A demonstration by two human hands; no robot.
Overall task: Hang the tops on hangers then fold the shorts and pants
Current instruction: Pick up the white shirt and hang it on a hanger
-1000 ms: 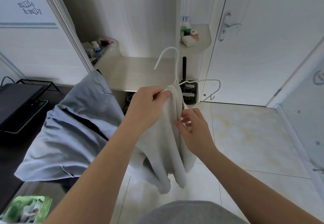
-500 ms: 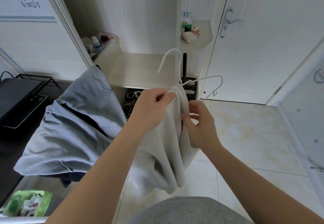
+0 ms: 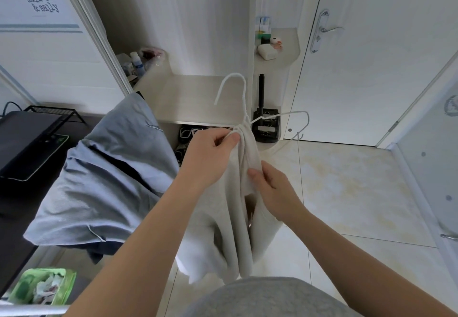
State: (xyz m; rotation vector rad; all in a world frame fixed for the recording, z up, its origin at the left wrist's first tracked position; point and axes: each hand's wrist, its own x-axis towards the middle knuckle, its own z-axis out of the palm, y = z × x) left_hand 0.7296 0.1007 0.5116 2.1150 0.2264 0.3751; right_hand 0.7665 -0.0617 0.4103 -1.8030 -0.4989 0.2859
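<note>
A pale grey-white top (image 3: 235, 222) hangs bunched from a white wire hanger (image 3: 244, 98), whose hook rises above the cloth and whose right shoulder (image 3: 292, 114) sticks out bare. My left hand (image 3: 210, 155) grips the gathered neck of the top just under the hook. Lower down, my right hand (image 3: 270, 187) pinches a fold of the same top on its right side. The hanger's left shoulder is hidden inside the cloth.
A blue-grey garment (image 3: 99, 180) lies draped over the dark desk (image 3: 22, 143) at left. Behind stand a pale low shelf (image 3: 193, 98) with bottles, a white door (image 3: 371, 56), and a green tissue pack (image 3: 42, 287) at bottom left. Tiled floor (image 3: 359, 192) spreads to the right.
My right hand slid down the top from near the hanger's neck to a lower fold. My left hand kept its grip at the neck.
</note>
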